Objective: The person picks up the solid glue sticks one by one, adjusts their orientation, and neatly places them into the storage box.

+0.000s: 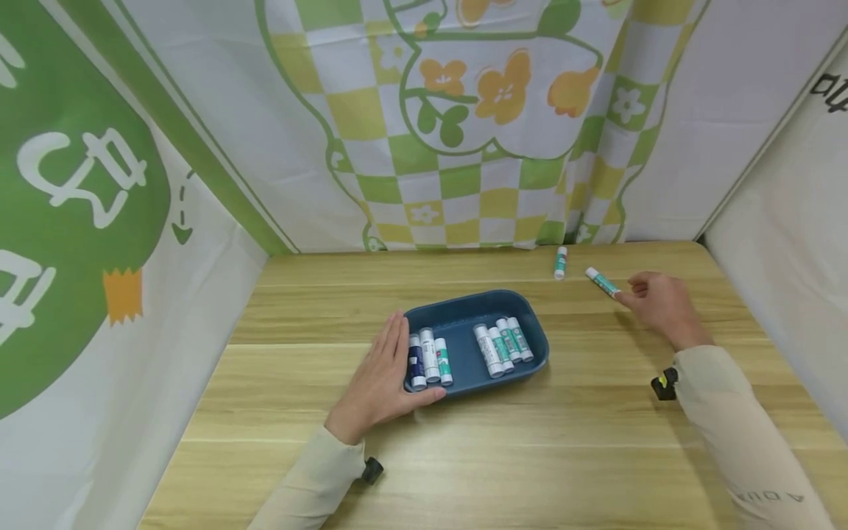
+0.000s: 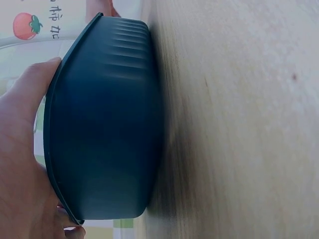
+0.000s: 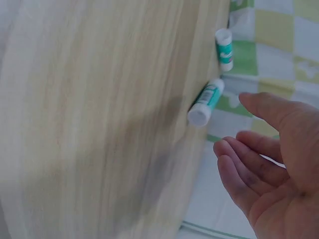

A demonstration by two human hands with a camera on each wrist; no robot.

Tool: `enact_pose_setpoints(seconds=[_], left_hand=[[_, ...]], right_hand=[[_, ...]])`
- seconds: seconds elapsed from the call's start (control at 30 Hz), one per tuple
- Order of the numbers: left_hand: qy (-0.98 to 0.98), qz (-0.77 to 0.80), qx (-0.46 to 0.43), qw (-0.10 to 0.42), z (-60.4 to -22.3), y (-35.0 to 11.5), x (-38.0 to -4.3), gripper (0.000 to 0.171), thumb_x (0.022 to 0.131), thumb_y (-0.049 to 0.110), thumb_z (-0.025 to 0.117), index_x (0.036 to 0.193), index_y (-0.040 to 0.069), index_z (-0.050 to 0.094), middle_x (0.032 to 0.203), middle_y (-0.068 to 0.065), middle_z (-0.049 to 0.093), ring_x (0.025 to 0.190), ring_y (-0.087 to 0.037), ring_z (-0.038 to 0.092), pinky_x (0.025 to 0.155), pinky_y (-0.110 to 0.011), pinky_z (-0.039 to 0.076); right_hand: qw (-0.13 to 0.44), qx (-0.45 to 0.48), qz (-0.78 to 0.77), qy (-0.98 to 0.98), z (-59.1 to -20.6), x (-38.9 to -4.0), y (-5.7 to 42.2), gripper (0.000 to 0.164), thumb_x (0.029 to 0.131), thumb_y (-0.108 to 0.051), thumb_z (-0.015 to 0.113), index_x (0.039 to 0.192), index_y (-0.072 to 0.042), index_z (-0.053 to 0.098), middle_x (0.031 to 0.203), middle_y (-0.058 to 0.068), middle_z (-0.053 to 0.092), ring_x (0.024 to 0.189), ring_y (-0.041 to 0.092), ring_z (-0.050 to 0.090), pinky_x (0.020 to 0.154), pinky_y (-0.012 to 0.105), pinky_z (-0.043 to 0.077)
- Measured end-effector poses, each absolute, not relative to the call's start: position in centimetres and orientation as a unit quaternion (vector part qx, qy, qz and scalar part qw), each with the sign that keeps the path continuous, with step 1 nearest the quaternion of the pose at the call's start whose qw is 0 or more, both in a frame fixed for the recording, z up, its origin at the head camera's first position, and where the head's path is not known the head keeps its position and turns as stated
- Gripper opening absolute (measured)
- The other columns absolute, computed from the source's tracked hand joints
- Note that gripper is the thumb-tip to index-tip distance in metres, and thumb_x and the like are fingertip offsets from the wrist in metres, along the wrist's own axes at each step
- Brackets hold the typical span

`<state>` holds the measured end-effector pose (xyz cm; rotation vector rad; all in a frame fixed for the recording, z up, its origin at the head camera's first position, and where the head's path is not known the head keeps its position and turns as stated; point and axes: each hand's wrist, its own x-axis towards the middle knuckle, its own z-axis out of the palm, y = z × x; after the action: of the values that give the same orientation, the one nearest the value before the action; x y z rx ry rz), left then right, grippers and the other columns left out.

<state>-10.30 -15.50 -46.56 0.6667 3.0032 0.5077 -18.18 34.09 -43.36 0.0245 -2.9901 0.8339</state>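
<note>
Nearest the person, the left hand (image 1: 380, 379) lies flat, fingers straight, against the blue tray's (image 1: 464, 309) left rim. Farther right, the right hand (image 1: 656, 302) hangs loose, holding nothing, fingertips just short of a teal-and-white tube (image 1: 601, 282) lying on the table (image 1: 530, 456), long axis slanting away leftward. Another tube (image 1: 560, 263) lies beyond.

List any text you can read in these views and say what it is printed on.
"A OU", seen upside down, partly legible: right sleeve.
Large white characters: green wall banner, not readable.
Black characters beside a tomato picture: wall sheet, not readable.
Labels on the lip balm tubes: too small.
</note>
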Motion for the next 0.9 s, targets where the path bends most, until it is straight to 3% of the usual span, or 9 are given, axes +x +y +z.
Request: enact_pose_setpoints(seconds=[0.57, 0.9], left_hand=[[0.964, 0.165, 0.207, 0.014, -46.5, -15.7, -10.2, 0.132, 0.085, 0.089, 0.055, 0.169, 0.002, 0.003, 0.18, -0.016, 0.001, 0.168, -0.029, 0.002, 0.135, -0.049, 0.019], [0.964, 0.165, 0.207, 0.016, -46.7, -15.7, -10.2, 0.132, 0.084, 0.09, 0.053, 0.17, 0.004, 0.002, 0.18, -0.015, 0.0, 0.168, -0.028, 0.0, 0.135, -0.048, 0.017]], right_hand=[[0.032, 0.008, 0.249, -0.968, -45.8, -21.4, 34.4, 0.039, 0.094, -0.017, 0.074, 0.115, 0.015, 0.071, 0.107, 0.032, 0.075, 0.1, 0.049, 0.07, 0.09, 0.061, 0.056], [0.03, 0.007, 0.253, -0.967, -47.0, -21.7, 34.8, 0.032, 0.095, -0.017, 0.075, 0.107, 0.012, 0.075, 0.099, 0.027, 0.077, 0.092, 0.043, 0.072, 0.083, 0.053, 0.056]])
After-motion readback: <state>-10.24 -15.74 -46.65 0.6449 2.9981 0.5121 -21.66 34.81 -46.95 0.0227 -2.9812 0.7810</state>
